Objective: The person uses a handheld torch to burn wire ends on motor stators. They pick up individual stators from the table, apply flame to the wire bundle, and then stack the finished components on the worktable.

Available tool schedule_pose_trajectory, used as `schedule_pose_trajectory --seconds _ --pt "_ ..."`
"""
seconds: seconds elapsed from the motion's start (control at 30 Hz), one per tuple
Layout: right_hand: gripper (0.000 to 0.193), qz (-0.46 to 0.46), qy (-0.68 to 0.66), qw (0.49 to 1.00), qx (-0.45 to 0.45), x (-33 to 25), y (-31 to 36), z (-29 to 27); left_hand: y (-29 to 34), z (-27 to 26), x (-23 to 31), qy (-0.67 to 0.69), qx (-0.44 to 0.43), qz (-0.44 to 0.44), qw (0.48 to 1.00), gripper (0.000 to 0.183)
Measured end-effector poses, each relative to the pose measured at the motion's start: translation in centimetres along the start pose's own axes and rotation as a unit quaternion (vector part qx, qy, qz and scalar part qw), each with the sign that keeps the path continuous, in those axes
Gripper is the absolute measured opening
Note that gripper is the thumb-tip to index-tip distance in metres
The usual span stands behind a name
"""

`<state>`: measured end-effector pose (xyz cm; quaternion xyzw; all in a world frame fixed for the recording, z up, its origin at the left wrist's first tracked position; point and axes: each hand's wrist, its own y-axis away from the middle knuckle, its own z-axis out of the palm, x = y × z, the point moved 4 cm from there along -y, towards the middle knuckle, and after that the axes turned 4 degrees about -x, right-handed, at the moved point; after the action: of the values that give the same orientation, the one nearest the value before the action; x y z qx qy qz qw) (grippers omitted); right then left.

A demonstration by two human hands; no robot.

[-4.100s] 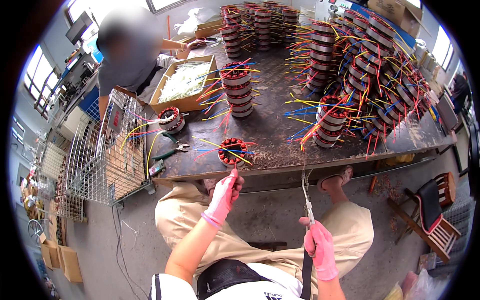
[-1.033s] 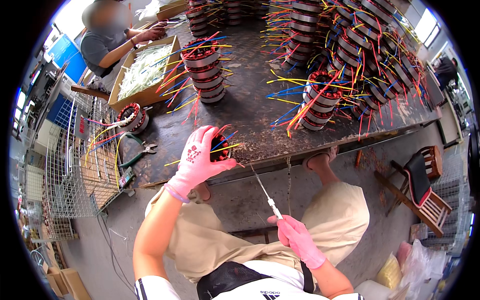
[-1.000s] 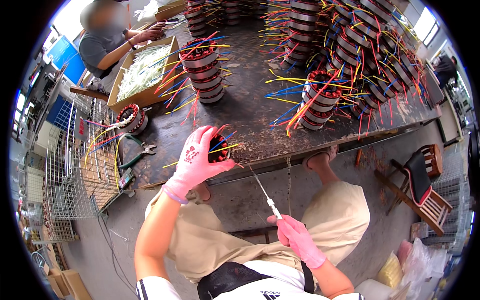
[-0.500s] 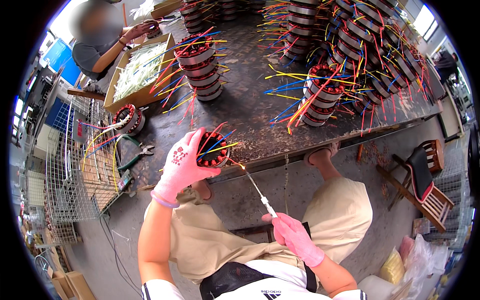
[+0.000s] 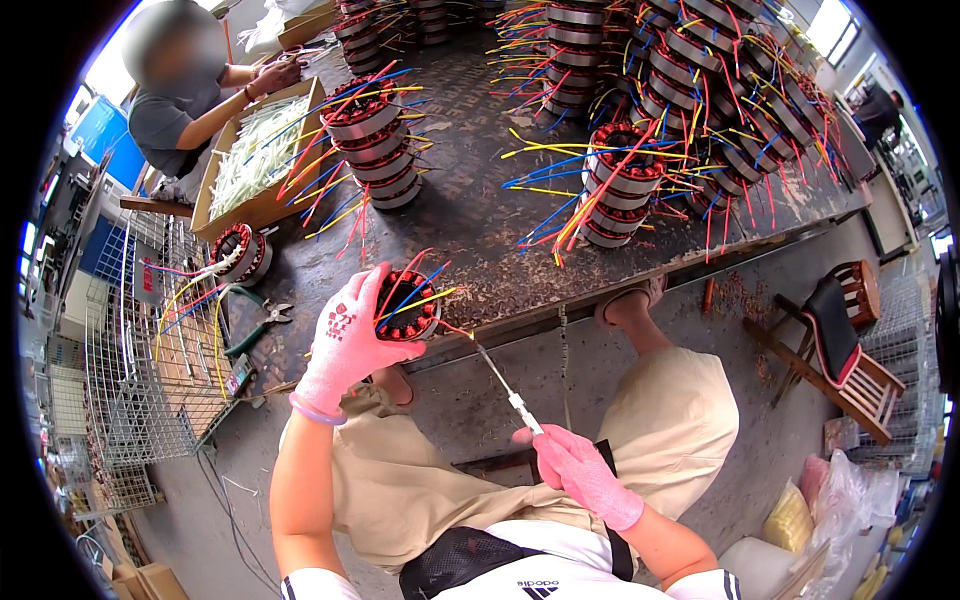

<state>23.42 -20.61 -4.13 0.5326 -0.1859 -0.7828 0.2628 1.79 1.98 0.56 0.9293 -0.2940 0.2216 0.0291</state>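
Note:
My left hand (image 5: 345,335), in a pink glove, grips a stator (image 5: 414,328) with red windings at the table's near edge. Its fingers are closed around the ring's left side. Red, blue and yellow leads stick out from the stator, and one red lead points right toward my right hand. In my right hand (image 5: 585,475), also gloved in pink, is a slim long-necked tool (image 5: 515,400) with a white handle. The tool's thin metal tip meets the end of that red lead, where a small orange glow shows. Whether they touch I cannot tell.
Stacked stators (image 5: 375,140) stand on the dark table (image 5: 470,200), with more stacks (image 5: 620,185) at right. Green-handled pliers (image 5: 262,320) and a single stator (image 5: 243,254) lie left. A box of white sleeves (image 5: 265,145) is near a co-worker (image 5: 180,110). A chair (image 5: 835,340) stands right.
The whole view has shifted slightly. My hands keep nearly the same hold on stator and tool. The orange glow at the tip looks smaller. The co-worker's hands have moved a little.

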Motion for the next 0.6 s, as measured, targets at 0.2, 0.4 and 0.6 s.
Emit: schedule_pose_trajectory --seconds 0.2,0.4,0.6 --pt "0.037 -0.009 0.033 0.999 0.004 -1.2 0.4 0.5 -0.1 -0.1 0.2 0.002 -0.006 -0.005 1.0 0.101" --pt "0.038 0.009 0.017 1.0 0.01 -0.7 0.4 0.3 0.1 0.0 0.2 -0.017 -0.005 -0.009 1.0 0.101" --pt "0.037 -0.007 0.003 1.0 0.001 -0.2 -0.1 0.2 -0.3 -0.1 0.2 -0.001 -0.003 0.016 1.0 0.099"
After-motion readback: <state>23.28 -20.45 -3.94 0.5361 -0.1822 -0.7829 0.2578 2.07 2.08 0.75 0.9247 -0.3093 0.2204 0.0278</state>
